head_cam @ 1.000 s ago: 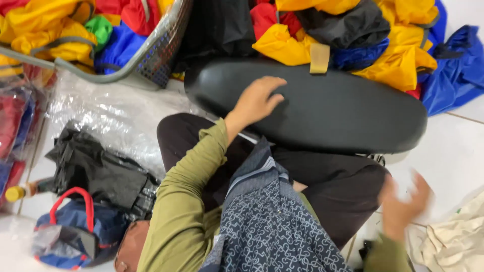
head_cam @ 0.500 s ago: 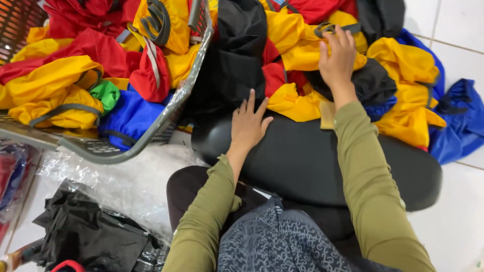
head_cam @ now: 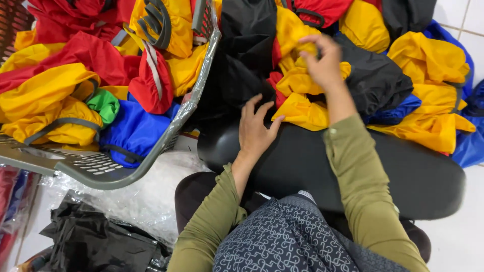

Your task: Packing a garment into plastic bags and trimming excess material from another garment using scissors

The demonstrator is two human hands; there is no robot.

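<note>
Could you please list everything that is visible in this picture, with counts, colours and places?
Grey plastic basket: one, left, filled with red, yellow, blue and green fabric bags.
Loose fabric bags: many, yellow, black, blue, red, heaped at top right.
Black padded seat: one, centre, in front of the person.
Clear plastic wrap: white-clear, below the basket.
Black plastic sheeting: bottom left.
Left hand: flat on the seat's edge.
Right hand: pinching a yellow fabric bag.

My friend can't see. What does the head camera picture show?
A person's right hand pinches yellow cloth in a heap of yellow, red, blue and black cloth bags, while the left hand rests on a black cushion. A grey basket of bags sits at left.
</note>
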